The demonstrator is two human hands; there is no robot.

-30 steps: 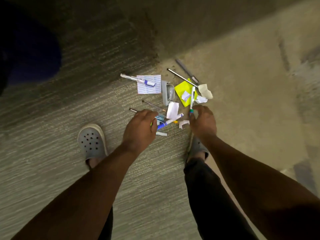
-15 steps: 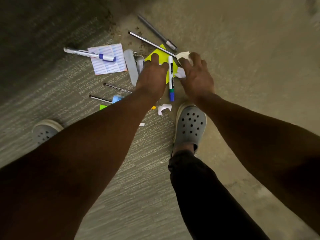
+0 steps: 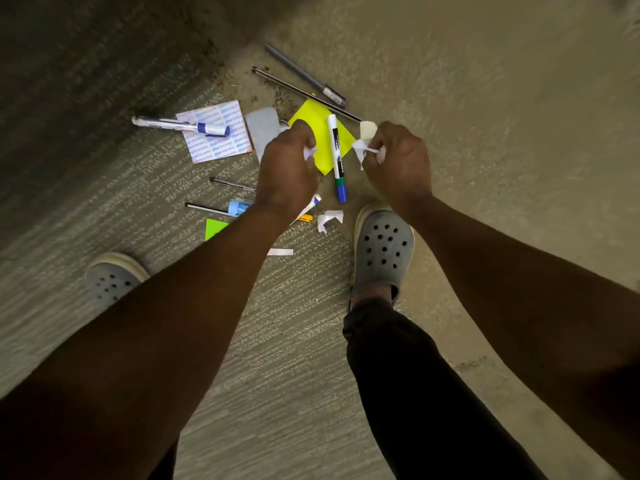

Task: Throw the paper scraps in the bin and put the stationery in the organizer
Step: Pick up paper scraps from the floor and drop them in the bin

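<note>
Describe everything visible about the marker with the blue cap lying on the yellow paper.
The marker has a white barrel with a black label band bearing white lettering, then a green ring and a blue cap at the end nearest the person. It looks like plastic, is capped, and lies flat, running almost straight toward the person. Its upper half rests on the yellow paper; the capped end lies on the floor. It sits between the left hand and right hand; neither touches it.

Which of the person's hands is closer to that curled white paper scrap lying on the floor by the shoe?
The left hand. It is just above and left of the curled scrap, its wrist almost over it. The right hand is farther up and to the right, gripping other scraps.
</note>
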